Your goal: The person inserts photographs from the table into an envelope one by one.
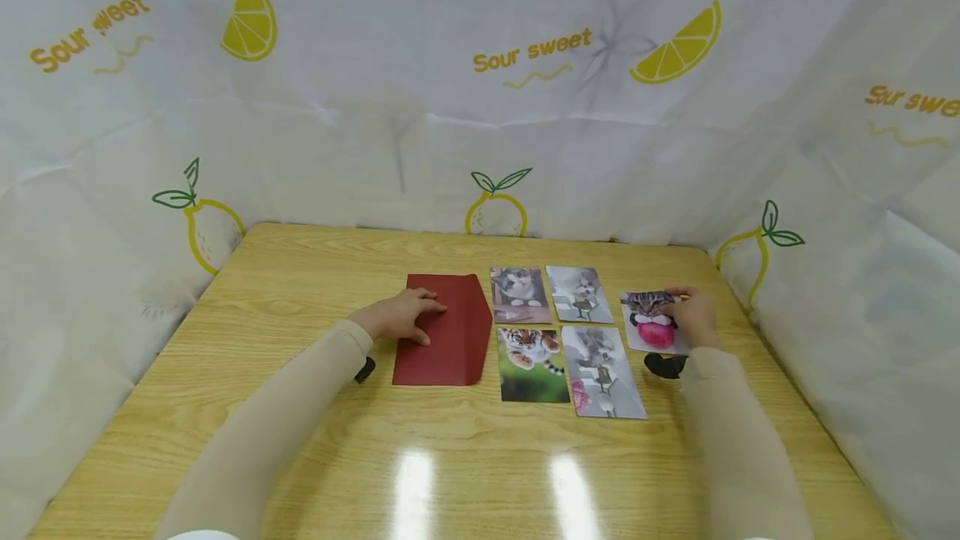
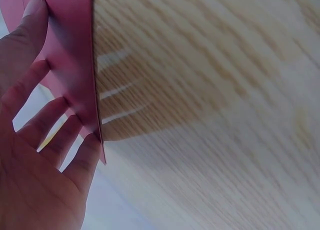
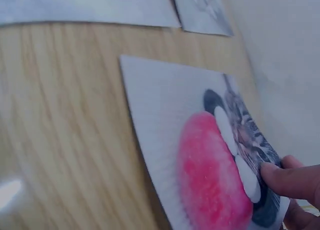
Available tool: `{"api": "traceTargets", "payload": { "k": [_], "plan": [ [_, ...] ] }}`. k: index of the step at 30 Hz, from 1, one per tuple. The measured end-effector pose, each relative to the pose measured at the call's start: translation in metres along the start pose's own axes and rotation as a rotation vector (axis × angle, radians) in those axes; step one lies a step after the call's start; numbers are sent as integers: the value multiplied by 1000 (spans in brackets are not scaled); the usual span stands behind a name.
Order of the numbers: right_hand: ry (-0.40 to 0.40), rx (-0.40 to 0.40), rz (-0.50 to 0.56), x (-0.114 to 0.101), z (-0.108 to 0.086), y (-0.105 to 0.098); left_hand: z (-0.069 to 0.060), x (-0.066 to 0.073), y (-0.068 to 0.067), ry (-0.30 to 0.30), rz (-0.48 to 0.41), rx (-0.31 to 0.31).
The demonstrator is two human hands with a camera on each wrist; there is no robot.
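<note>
A red envelope (image 1: pixel 457 348) lies on the table with its pointed flap to the right. On its left part rests my left hand (image 1: pixel 401 315), fingers spread; the left wrist view shows thumb and fingertips touching the red paper (image 2: pixel 75 40). Over on the right, my right hand (image 1: pixel 696 319) pinches the right edge of a cat card (image 1: pixel 633 336) between thumb and fingers. In the right wrist view this card (image 3: pixel 155 100) shows a tabby cat and a pink oval shape, and its held side looks slightly raised.
Between the hands lie a cat card (image 1: pixel 517 298), a grey kitten card (image 1: pixel 581 294), a tiger card (image 1: pixel 534 386) and another kitten card (image 1: pixel 607 373), in two rows. The wooden table (image 1: pixel 480 473) meets a white lemon-print cloth (image 1: pixel 360 157) at the back and sides.
</note>
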State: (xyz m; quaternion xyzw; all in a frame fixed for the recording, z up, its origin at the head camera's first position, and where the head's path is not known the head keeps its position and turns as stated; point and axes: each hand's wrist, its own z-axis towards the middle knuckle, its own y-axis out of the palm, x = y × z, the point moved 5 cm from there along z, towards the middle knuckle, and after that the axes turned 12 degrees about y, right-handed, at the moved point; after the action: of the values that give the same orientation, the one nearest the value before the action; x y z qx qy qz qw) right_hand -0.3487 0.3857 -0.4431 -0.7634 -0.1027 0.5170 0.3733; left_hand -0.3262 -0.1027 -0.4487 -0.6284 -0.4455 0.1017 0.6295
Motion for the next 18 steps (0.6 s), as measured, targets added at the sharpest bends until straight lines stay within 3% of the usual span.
{"api": "traceTargets", "payload": {
  "k": [5,11,15,18],
  "plan": [
    [-18,-31,118,-8,-4,-13,0,0,-1,2,11,-3],
    [-7,-32,212,-33,-20,-33,0,1,-2,3,18,-7],
    [8,-86,424,-52,-34,-40,-1,2,-1,-1,13,-8],
    [-4,-170,627,-66,-47,-39,-1,2,-1,5,13,-6]
  ]
}}
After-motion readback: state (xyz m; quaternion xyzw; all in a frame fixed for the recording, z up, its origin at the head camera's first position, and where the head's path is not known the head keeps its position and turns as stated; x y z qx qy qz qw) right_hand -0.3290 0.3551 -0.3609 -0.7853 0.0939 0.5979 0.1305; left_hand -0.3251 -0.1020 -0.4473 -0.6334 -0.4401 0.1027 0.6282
